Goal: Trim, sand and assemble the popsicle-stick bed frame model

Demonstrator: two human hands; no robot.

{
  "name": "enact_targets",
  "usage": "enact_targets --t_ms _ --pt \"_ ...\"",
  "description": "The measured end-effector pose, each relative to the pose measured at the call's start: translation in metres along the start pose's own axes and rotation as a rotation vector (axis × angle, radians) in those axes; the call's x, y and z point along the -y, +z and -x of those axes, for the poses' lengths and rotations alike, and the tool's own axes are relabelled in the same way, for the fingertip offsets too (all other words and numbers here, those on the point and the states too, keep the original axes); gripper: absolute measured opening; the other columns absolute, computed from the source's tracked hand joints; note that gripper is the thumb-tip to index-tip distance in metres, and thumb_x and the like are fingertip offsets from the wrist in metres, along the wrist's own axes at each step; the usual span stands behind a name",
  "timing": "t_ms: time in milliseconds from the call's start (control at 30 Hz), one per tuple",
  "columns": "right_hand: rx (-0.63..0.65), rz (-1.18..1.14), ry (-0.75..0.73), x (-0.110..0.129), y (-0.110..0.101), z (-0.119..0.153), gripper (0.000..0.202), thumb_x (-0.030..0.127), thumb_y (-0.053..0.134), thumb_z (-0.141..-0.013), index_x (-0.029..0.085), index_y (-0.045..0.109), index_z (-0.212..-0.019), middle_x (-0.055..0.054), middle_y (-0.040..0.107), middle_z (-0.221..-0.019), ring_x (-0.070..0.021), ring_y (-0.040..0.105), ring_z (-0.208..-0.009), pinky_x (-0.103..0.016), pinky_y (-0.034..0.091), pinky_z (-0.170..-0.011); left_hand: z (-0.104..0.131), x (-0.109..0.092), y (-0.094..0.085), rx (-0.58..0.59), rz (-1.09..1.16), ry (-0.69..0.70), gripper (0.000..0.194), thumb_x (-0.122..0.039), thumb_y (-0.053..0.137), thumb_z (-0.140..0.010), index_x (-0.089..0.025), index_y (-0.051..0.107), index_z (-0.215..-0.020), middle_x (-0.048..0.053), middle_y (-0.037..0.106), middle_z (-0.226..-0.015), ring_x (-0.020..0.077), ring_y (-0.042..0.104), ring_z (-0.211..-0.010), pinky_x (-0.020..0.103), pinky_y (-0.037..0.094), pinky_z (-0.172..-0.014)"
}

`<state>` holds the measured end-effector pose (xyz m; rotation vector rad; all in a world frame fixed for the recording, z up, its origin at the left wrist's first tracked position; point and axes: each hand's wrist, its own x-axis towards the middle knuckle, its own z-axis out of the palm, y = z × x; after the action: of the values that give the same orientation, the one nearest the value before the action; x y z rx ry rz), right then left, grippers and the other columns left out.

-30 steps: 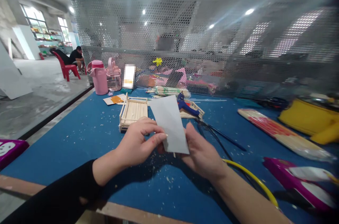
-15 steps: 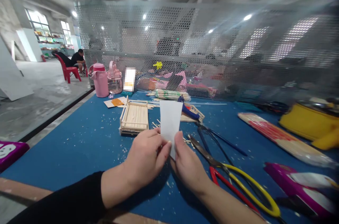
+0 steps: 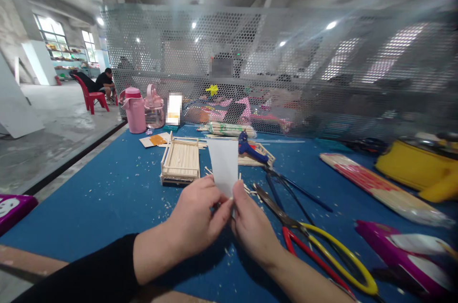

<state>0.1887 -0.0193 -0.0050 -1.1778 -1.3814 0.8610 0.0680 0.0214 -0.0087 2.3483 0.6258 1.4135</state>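
Note:
A white strip of paper or card [image 3: 224, 162] stands upright between my hands above the blue table. My left hand [image 3: 198, 210] is closed on its lower left edge, thumb and fingers pinched. Against the lower right edge, my right hand [image 3: 252, 226] is closed too, its thumb pointing up. Behind my left hand sits a small frame of wooden sticks [image 3: 181, 160]. A blue glue gun [image 3: 254, 151] lies behind the card, over another stick piece [image 3: 250, 161]. Scissors [image 3: 304, 229] with red and yellow handles lie beside my right hand.
Pink bottles [image 3: 136, 111] stand at the back left before a perforated metal screen [image 3: 186, 55]. Bagged sticks [image 3: 382, 188], a purple object [image 3: 404, 255] and a yellow container [image 3: 415, 164] are on the right. A person [image 3: 106, 84] sits far left. Stick scraps dot the table [image 3: 107, 207].
The white card has shifted slightly left and its tilt has changed. Both hands keep their grip, with only small finger movement. The whole view has shifted slightly.

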Motion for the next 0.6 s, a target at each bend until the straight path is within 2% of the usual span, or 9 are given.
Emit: enact_targets --t_ms 133,267,400,533,600 --pt "-0.048 0.128 0.062 -0.0042 -0.001 0.0022 0.079 0.076 0.028 -0.078 0.016 0.061 -0.119 -0.013 0.061 -0.124 -0.0263 0.047 -0.125 -0.042 0.033 -0.108 0.0003 0.0001 -0.001 -0.043 -0.051 -0.09 0.022 -0.019 0.052 -0.083 -0.014 0.06 -0.063 0.004 0.057 -0.061 0.0146 0.053 -0.061 0.026 0.043 -0.058" --pt "-0.051 0.15 0.082 -0.0053 -0.0004 0.0032 0.087 0.078 0.023 -0.077 0.012 0.058 -0.123 -0.015 0.053 -0.133 -0.0263 0.041 -0.13 -0.043 0.029 -0.11 0.0003 -0.0007 -0.0016 0.023 -0.039 0.019 0.021 -0.017 0.05 -0.083 -0.014 0.059 -0.063 0.005 0.059 -0.065 0.0157 0.056 -0.067 0.028 0.046 -0.066" --pt "-0.068 0.226 0.031 0.0005 0.0014 0.0043 0.082 0.075 0.024 -0.08 0.016 0.054 -0.128 -0.012 0.052 -0.135 -0.0244 0.041 -0.13 -0.04 0.031 -0.109 -0.0008 0.0007 -0.0026 -0.001 -0.111 -0.03 0.022 -0.018 0.051 -0.083 -0.014 0.06 -0.063 0.005 0.058 -0.062 0.0158 0.055 -0.062 0.028 0.046 -0.061" --pt "-0.082 0.296 -0.007 0.0035 0.002 0.0057 0.083 0.073 0.021 -0.081 0.013 0.054 -0.128 -0.013 0.052 -0.134 -0.0245 0.042 -0.129 -0.039 0.033 -0.109 -0.0011 0.0039 -0.004 0.032 -0.059 0.056 0.02 -0.016 0.05 -0.083 -0.014 0.061 -0.066 0.005 0.06 -0.067 0.0162 0.058 -0.069 0.03 0.049 -0.068" --pt "-0.087 0.316 0.014 0.0034 0.0017 0.0068 0.082 0.072 0.021 -0.082 0.012 0.053 -0.128 -0.013 0.053 -0.133 -0.024 0.043 -0.128 -0.038 0.035 -0.108 -0.0011 0.0044 -0.0044 -0.002 -0.077 -0.002 0.022 -0.018 0.051 -0.083 -0.015 0.061 -0.064 0.005 0.059 -0.064 0.0159 0.057 -0.066 0.029 0.048 -0.065"
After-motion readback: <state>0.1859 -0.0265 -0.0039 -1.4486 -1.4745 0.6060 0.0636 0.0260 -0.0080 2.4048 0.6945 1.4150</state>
